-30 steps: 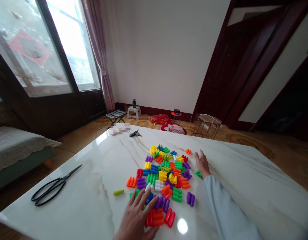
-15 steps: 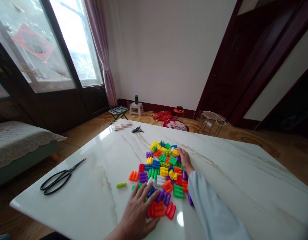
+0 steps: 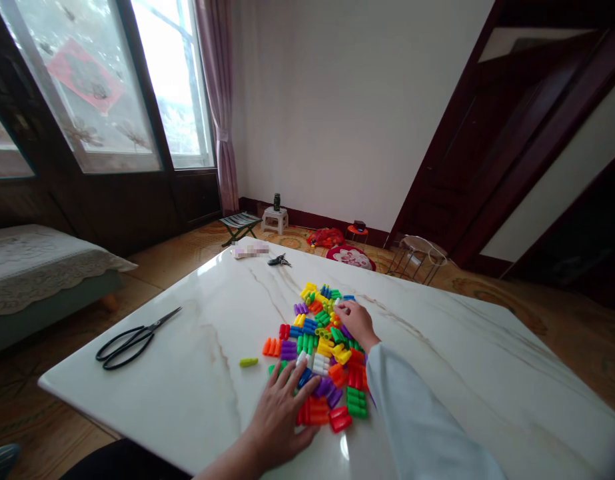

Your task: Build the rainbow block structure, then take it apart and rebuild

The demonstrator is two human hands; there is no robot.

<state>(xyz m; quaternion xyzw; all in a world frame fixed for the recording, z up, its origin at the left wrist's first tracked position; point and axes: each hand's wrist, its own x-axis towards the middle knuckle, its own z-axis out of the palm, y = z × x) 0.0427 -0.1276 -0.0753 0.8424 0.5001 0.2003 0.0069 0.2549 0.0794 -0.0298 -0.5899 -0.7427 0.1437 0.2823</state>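
A loose pile of bullet-shaped plastic building blocks (image 3: 307,343) in many colours lies on the white marble-look table. My left hand (image 3: 286,410) rests over the near left part of the pile, fingers spread, touching blue, purple and orange blocks and gripping none. At the far right side of the pile, my right hand (image 3: 356,323) has its fingers curled together. A small white block (image 3: 337,303) shows at its fingertips, pinched there; the rest of it is covered. One lime-green block (image 3: 248,362) lies apart, left of the pile.
Black-handled scissors (image 3: 136,339) lie on the table's left side. Toward the far edge are dark pliers or clippers (image 3: 279,260) and a blurred pale packet (image 3: 250,249). Beyond the table stand a folding stool (image 3: 241,221), a white stool (image 3: 275,219) and a wire-framed stool (image 3: 420,253).
My right hand has shifted left over the pile and curled its fingers around the white block. The left hand stays spread in place. The view has tilted slightly.
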